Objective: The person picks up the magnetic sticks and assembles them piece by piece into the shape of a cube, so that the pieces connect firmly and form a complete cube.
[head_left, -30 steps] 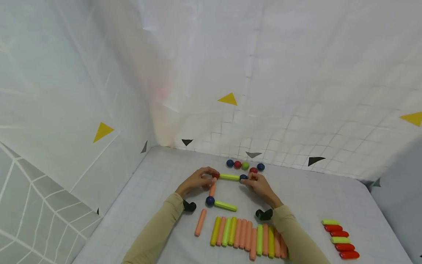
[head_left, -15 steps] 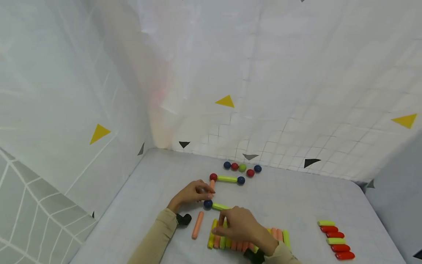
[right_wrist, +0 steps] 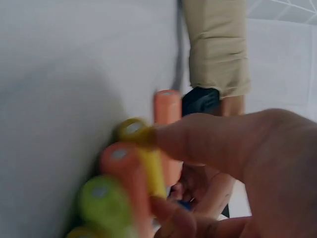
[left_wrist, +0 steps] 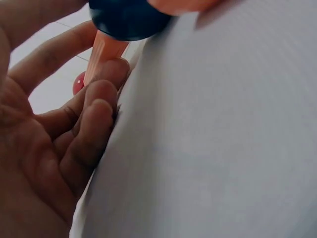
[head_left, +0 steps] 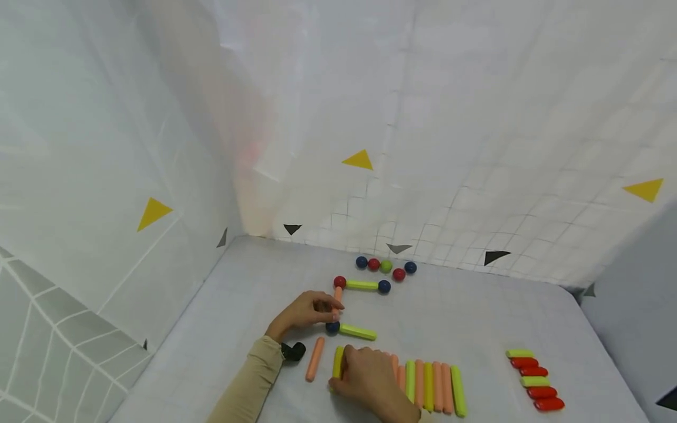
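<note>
A frame of plastic rods and balls lies on the sheet. My left hand (head_left: 307, 310) pinches its upright orange rod (left_wrist: 106, 52) between a red ball (head_left: 340, 282) and a dark blue ball (head_left: 332, 327). From the red ball a lime rod (head_left: 362, 285) runs right to another blue ball (head_left: 384, 286). A second lime rod (head_left: 358, 332) extends from the lower blue ball. Lower down, my right hand (head_left: 367, 379) pinches a yellow rod (head_left: 337, 361) at the left end of a row, thumb at its metal-tipped end. That hand hides several neighbouring rods.
A loose orange rod (head_left: 315, 359) lies left of the row of rods (head_left: 438, 385). Several balls (head_left: 386, 266) sit near the back wall. Short red and lime pieces (head_left: 538, 392) are stacked at the right. White walls enclose the back and sides.
My right hand has left the upper blue ball and come down to the row, onto the yellow rod. My left hand has shifted from the red ball down to the orange rod.
</note>
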The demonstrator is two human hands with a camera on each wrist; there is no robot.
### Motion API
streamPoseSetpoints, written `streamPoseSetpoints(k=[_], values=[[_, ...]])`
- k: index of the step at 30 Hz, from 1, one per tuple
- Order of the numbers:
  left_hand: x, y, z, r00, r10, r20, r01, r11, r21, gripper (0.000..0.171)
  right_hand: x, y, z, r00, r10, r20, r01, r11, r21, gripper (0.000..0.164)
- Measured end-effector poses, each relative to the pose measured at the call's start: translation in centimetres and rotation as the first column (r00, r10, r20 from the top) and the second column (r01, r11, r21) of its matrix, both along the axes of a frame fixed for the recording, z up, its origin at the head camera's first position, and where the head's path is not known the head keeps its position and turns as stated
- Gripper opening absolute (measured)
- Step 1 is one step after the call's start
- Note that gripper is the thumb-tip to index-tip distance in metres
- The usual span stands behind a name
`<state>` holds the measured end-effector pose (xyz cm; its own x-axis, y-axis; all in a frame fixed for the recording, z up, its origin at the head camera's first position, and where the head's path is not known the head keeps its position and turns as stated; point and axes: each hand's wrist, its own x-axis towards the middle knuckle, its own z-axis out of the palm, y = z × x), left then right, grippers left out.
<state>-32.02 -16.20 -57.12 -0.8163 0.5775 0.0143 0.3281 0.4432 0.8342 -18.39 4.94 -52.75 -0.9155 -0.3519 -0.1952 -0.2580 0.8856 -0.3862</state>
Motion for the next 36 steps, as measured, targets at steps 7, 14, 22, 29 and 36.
streamPoseSetpoints(k=[7, 14, 22, 29, 36], values=[[0.3, 0.0, 0.2, 1.0, -0.003, -0.019, 0.002, 1.0, -0.025, 0.029, 0.4, -1.4, 0.1, 0.999, -0.043, 0.032, 0.042, 0.999, 0.028, 0.033], [0.1, -0.1, 0.1, 1.0, -0.002, -0.007, 0.002, 1.0, -0.01, 0.029, 0.4, -2.0, -0.2, 0.994, -0.102, 0.037, 0.101, 0.994, 0.033, 0.033], [-0.2, -0.2, -0.1, 1.0, -0.028, 0.005, 0.027, 0.999, 0.042, 0.031, 0.1, 0.4, 1.5, 0.988, -0.141, 0.057, 0.146, 0.983, -0.112, 0.029], [-0.1, 0.0, 0.0, 1.0, -0.03, 0.004, 0.03, 0.999, 0.033, 0.031, -3.4, 7.4, 4.0, 0.957, -0.279, 0.083, 0.29, 0.937, -0.197, 0.025], [0.7, 1.2, 0.9, 0.992, 0.024, -0.125, -0.055, 0.967, -0.248, 0.04, -7.3, 11.7, 1.5, 0.861, -0.448, 0.241, 0.507, 0.782, -0.363, 0.042]])
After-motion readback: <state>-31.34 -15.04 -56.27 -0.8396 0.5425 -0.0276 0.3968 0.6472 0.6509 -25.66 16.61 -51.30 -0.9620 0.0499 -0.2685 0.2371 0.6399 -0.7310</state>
